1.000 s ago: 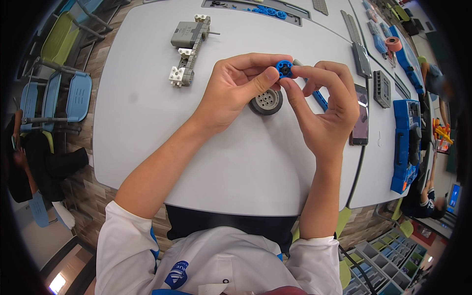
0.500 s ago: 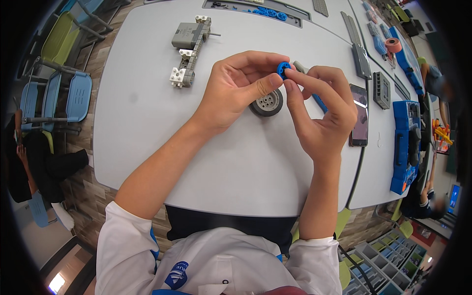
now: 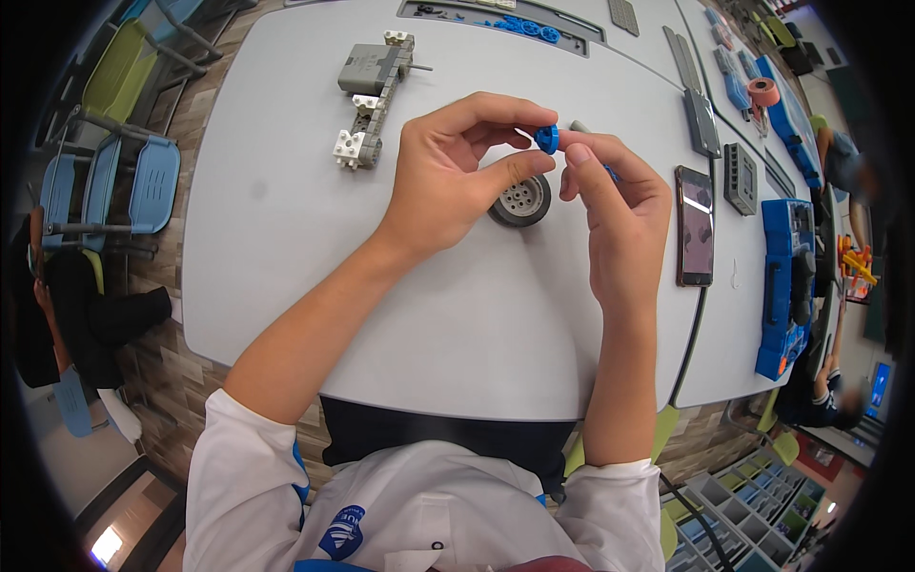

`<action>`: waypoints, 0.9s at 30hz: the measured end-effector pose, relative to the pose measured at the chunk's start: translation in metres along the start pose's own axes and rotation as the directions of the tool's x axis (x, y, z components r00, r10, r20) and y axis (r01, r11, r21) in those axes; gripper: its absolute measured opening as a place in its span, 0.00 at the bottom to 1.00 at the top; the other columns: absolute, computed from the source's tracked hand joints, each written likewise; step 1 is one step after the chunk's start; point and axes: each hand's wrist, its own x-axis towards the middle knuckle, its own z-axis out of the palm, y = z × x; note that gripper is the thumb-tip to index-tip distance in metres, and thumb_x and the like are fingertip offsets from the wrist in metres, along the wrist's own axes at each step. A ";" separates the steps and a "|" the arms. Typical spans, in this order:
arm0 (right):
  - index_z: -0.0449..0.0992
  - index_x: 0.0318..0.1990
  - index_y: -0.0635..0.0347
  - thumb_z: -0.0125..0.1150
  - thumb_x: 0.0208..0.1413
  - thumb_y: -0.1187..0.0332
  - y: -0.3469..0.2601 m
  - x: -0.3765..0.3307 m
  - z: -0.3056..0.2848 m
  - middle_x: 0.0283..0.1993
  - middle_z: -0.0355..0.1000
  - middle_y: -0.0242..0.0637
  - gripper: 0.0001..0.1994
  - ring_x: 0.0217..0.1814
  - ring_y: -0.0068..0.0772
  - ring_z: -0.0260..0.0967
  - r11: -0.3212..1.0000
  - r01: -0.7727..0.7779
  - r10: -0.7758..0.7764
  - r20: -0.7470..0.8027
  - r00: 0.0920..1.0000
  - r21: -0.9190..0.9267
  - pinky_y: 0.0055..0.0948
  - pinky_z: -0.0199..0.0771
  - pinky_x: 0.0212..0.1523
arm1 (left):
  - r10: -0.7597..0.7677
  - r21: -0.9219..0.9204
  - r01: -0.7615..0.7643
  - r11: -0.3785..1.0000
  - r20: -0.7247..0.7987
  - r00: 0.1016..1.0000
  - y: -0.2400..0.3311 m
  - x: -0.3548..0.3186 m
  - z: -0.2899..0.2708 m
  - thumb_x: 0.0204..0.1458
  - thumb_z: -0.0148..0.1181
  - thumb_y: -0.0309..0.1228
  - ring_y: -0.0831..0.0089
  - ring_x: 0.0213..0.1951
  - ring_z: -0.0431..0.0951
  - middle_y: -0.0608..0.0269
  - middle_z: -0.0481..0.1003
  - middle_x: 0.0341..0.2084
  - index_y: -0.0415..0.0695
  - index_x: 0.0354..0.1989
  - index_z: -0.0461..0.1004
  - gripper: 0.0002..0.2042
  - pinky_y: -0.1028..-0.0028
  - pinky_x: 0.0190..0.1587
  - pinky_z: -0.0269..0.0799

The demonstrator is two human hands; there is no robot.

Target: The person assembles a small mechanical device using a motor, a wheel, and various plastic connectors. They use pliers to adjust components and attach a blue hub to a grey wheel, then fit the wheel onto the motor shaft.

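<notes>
Pinches a small blue wheel hub point(image 3: 545, 140), turned nearly edge-on, between thumb and index finger of the left hand point(image 3: 440, 179), above a white table point(image 3: 457, 334). Meets it from the other side with the index fingertip of the right hand point(image 3: 624, 205) (cannot tell whether its curled fingers grip anything). Has a grey wheel with a dark tyre point(image 3: 523, 199) just below the left thumb, partly covered. Shows, farther left, a grey motor block point(image 3: 368, 69) with white connector blocks point(image 3: 351, 150); at right, a smartphone point(image 3: 695, 227).

Pale blue plastic chairs point(image 3: 155, 186) (a lime-green chair point(image 3: 122, 81) among them) stand on brown wood-patterned flooring point(image 3: 181, 374) beside a white table point(image 3: 438, 334).
</notes>
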 end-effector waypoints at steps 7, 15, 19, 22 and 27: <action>0.88 0.51 0.66 0.69 0.70 0.72 0.008 0.002 -0.001 0.47 0.81 0.33 0.08 0.42 0.20 0.73 0.995 0.100 -0.099 0.047 0.994 -0.014 0.22 0.72 0.44 | -0.178 -0.083 0.173 0.981 -0.066 0.982 0.008 -0.002 0.003 0.63 0.75 0.22 0.70 0.54 0.86 0.56 0.86 0.51 0.35 0.60 0.82 0.17 0.69 0.60 0.85; 0.88 0.52 0.64 0.68 0.71 0.74 0.010 0.002 0.004 0.48 0.79 0.32 0.08 0.44 0.20 0.75 0.928 0.288 -0.275 0.086 0.958 -0.237 0.23 0.74 0.46 | -0.196 -0.139 0.181 0.973 -0.100 0.976 0.010 0.000 0.003 0.63 0.74 0.22 0.69 0.55 0.86 0.55 0.86 0.51 0.35 0.60 0.82 0.18 0.68 0.60 0.86; 0.86 0.52 0.67 0.70 0.70 0.72 0.009 0.000 0.007 0.49 0.81 0.34 0.09 0.45 0.19 0.76 0.986 0.138 -0.137 0.021 0.990 -0.098 0.23 0.74 0.45 | -0.144 -0.120 0.135 0.984 -0.071 0.987 0.005 -0.001 0.004 0.61 0.75 0.18 0.68 0.55 0.86 0.54 0.86 0.52 0.34 0.59 0.82 0.18 0.67 0.61 0.86; 0.85 0.52 0.67 0.72 0.69 0.71 0.007 0.001 0.004 0.49 0.83 0.35 0.10 0.46 0.20 0.77 0.997 -0.072 0.073 -0.008 0.997 0.022 0.24 0.76 0.46 | -0.056 -0.032 0.054 0.998 -0.067 0.996 0.001 -0.001 0.004 0.58 0.76 0.18 0.68 0.51 0.87 0.54 0.86 0.49 0.34 0.57 0.83 0.18 0.67 0.57 0.85; 0.84 0.52 0.68 0.75 0.68 0.70 0.005 0.001 0.004 0.45 0.85 0.35 0.12 0.47 0.20 0.81 0.992 -0.090 0.087 0.043 0.995 0.083 0.22 0.80 0.50 | 0.038 0.113 -0.029 0.993 -0.077 0.996 -0.003 -0.002 0.003 0.57 0.77 0.18 0.70 0.48 0.87 0.57 0.87 0.46 0.36 0.54 0.85 0.16 0.70 0.53 0.84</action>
